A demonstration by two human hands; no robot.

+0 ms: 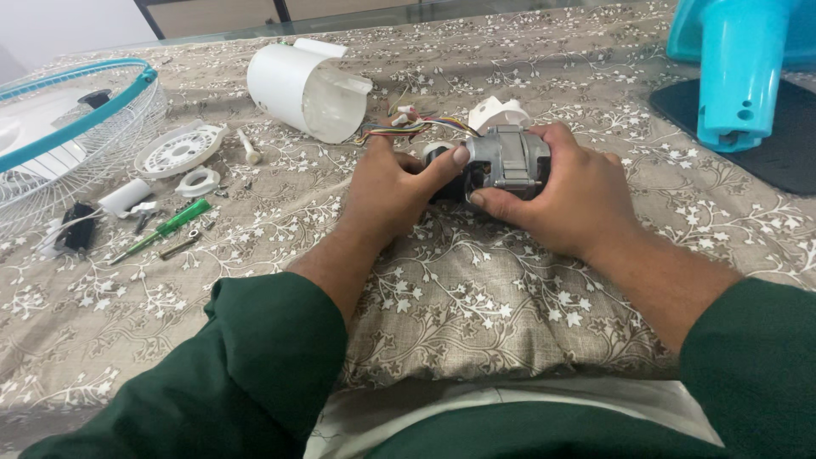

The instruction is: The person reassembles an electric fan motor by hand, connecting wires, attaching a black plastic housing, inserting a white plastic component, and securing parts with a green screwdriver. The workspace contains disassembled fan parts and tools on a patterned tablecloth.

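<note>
Floral beige tablecloth [476,297], white wall [59,25], dark-framed furniture [212,13] behind

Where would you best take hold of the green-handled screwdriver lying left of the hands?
Probably by the green handle of the screwdriver, coming from above. It lies flat and slanted on the cloth, handle end up-right and clear, while the thin shaft points down-left among small metal parts. The left hand is nearer; both hands clasp the motor.

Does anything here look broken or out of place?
Nothing looks broken or spilled, just taken apart. Both hands, left hand and right hand, hold a bare fan motor trailing loose coloured wires. Its white motor cover lies tipped on its side, and the green screwdriver lies among loose small parts.
</note>
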